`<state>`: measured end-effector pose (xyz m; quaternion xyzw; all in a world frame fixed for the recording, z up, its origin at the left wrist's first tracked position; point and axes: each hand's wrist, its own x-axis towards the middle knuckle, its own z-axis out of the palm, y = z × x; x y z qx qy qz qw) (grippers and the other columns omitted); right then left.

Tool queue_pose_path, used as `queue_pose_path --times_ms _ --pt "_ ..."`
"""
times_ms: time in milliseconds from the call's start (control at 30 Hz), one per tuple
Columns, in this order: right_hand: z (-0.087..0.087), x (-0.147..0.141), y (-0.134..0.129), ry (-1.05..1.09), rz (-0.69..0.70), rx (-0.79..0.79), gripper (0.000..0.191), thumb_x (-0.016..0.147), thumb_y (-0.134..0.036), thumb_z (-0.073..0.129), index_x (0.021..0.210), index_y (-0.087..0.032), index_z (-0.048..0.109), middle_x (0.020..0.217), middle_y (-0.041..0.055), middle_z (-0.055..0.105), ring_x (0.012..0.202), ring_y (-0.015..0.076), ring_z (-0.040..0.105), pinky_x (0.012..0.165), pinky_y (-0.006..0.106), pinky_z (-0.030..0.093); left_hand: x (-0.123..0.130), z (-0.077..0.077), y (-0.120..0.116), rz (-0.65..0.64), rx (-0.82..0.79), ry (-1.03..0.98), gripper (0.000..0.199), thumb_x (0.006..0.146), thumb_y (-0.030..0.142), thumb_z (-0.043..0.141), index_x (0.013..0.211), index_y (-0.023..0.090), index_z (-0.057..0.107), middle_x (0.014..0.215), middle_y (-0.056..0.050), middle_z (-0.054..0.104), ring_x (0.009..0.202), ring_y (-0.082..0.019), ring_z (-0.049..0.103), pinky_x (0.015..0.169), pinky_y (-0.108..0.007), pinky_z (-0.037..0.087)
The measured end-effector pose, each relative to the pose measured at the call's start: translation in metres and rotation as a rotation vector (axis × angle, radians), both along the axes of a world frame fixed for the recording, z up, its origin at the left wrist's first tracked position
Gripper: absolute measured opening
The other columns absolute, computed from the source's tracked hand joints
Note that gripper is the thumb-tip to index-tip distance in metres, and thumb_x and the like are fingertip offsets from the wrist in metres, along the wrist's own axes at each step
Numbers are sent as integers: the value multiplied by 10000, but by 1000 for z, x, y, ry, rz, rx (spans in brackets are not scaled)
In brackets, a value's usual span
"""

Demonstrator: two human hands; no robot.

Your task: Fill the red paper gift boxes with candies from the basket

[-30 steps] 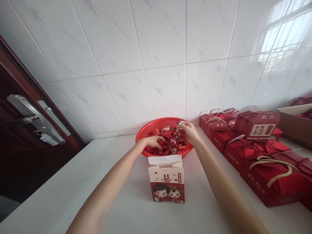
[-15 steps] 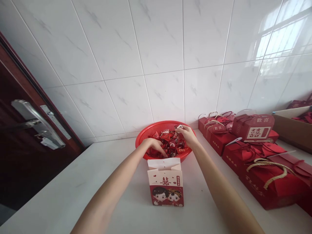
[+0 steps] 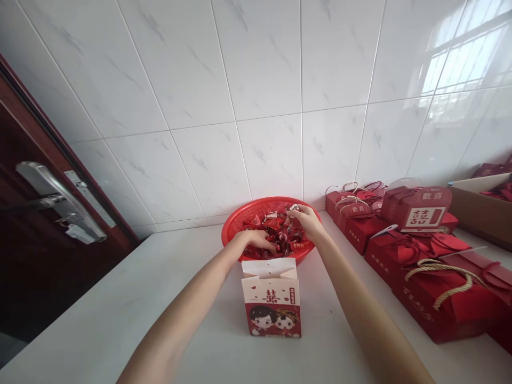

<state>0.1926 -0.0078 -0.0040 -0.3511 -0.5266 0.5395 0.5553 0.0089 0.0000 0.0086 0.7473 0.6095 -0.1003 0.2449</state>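
A red plastic basket (image 3: pixel 231 226) stands near the wall, with many red-wrapped candies (image 3: pixel 283 234) in it. My left hand (image 3: pixel 258 241) reaches into its left side, fingers bent down among the candies; what they hold, if anything, is hidden. At the basket's right side, my right hand (image 3: pixel 306 220) pinches a small white-and-red wrapped candy (image 3: pixel 294 207) between thumb and fingers. In front of the basket, between my forearms, an upright white-and-red paper box (image 3: pixel 272 306) with two cartoon figures has its top open.
Several red gift boxes (image 3: pixel 424 288) with rope handles stand on the right of the white table (image 3: pixel 100 314). Behind them at far right is a cardboard box (image 3: pixel 484 213) with red items. A dark red door (image 3: pixel 36 234) with a metal handle is at left.
My left hand has shifted slightly to the right and its fingers have drawn closer together among the candies. My right hand has barely moved and keeps its candy.
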Motion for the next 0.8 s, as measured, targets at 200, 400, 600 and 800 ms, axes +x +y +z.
queue_pose_path --times_ms 200,400,600,800 --pt "-1 0 -1 -11 -7 3 200 623 -325 671 594 -212 509 557 -10 624 474 117 507 485 250 394 7 -8 1 29 -31 85 353 526 425 814 718 175 655 793 -124 737 750 -323 691 633 -363 530" --pt "0 0 -1 -19 -10 2 198 609 -332 674 593 -213 517 556 -8 629 475 115 504 483 248 394 5 -8 -1 16 18 56 304 525 334 794 725 175 630 822 -130 733 780 -327 691 629 -346 529" --pt "1 -1 -3 -19 -8 8 190 626 -315 663 595 -209 508 555 -2 628 479 113 508 500 249 411 -1 -4 -3 -32 28 -40 435 499 343 808 884 208 658 1006 -90 731 899 -306 686 631 -289 512" --pt "0 -1 -3 -27 -6 -1 185 625 -319 658 618 -211 508 552 1 620 474 120 509 477 256 415 1 -7 -3 -68 -49 -64 306 582 376 773 814 207 666 830 -67 732 769 -277 688 590 -304 506"
